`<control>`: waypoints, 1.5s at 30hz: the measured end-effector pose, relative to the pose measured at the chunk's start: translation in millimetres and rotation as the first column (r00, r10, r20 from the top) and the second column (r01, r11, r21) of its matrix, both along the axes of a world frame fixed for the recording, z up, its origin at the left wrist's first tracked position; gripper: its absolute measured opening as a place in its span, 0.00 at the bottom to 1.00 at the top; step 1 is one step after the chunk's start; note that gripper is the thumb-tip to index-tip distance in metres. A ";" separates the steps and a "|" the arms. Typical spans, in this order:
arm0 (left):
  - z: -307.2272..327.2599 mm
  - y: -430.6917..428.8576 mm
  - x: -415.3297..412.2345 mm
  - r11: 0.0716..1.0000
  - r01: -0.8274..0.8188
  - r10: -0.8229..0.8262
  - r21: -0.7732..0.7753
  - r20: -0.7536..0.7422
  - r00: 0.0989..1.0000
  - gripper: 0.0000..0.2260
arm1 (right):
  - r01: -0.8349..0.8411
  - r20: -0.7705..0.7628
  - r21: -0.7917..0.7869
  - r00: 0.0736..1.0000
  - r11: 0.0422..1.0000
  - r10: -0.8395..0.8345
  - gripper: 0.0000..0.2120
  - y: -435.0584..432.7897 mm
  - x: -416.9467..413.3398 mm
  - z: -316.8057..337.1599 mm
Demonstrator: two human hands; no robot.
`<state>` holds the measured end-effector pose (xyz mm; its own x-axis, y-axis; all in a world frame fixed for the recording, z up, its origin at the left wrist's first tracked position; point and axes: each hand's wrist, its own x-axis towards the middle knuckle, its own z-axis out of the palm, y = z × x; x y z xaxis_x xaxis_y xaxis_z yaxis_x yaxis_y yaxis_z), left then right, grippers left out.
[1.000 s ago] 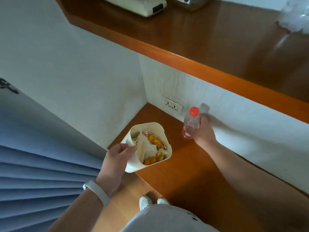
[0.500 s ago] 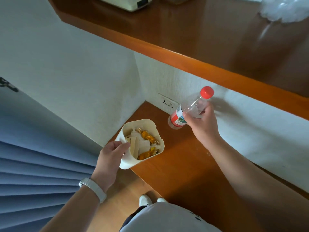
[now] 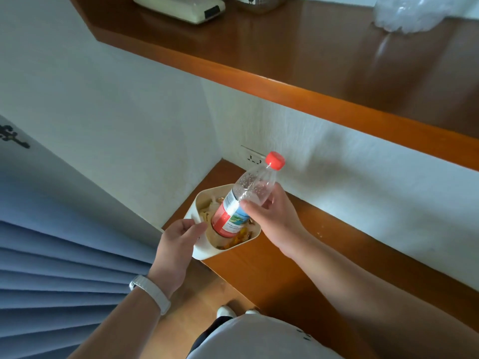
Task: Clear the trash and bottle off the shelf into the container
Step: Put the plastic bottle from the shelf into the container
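The right hand (image 3: 274, 218) grips a clear plastic bottle with a red cap and red label (image 3: 242, 200), tilted, its base over the open cream plastic container (image 3: 199, 248). The left hand (image 3: 176, 244) clasps the container's near wall at the wooden shelf's (image 3: 272, 275) edge. Orange wrappers (image 3: 237, 239) lie inside the container.

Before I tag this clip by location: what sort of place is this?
Probably a hotel or guest room, though I can't be sure: a built-in wooden shelf under a deeper wooden ledge, a wall socket just above it, and a cream desk phone up top.
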<state>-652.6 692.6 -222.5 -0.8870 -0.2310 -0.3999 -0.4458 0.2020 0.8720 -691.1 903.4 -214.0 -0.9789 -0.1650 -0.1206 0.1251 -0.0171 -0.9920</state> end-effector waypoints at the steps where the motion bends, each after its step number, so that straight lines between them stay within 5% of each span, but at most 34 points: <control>1: 1.8 0.5 1.6 1.000 -0.001 0.001 -0.003 -0.005 1.000 0.08 | -0.010 -0.002 0.017 1.000 1.000 0.010 0.23 -1.8 1.4 -1.3; 12: 15.2 1.6 10.6 0.997 0.036 -0.042 -0.069 -0.091 0.995 0.06 | -0.047 -0.113 0.169 0.991 0.984 0.067 0.26 -11.0 5.1 -11.8; 20: 12.5 -4.6 -0.5 1.000 -0.018 0.019 0.013 -0.043 0.999 0.06 | -0.026 -0.040 0.034 0.999 0.999 0.028 0.28 -7.4 3.1 -21.2; 25: 10.7 -2.2 -2.9 0.983 -0.057 0.059 0.175 -0.006 0.998 0.07 | -0.022 -0.053 0.179 0.998 0.984 0.032 0.12 1.3 -6.4 -8.1; 31: 10.7 -0.2 -6.5 0.970 -0.040 0.033 0.239 0.031 0.999 0.09 | -0.082 0.007 0.247 0.997 0.965 0.083 0.07 11.9 -17.8 7.3; 39: 11.5 4.3 -11.0 0.946 -0.098 0.085 0.309 0.056 0.995 0.09 | -0.089 0.085 0.311 0.994 0.946 0.066 0.28 12.7 -21.6 -7.8; 45: 12.2 6.2 -14.1 0.925 -0.145 0.135 0.352 0.053 0.989 0.09 | -0.110 0.092 0.356 0.992 0.928 0.082 0.27 15.5 -15.9 -8.9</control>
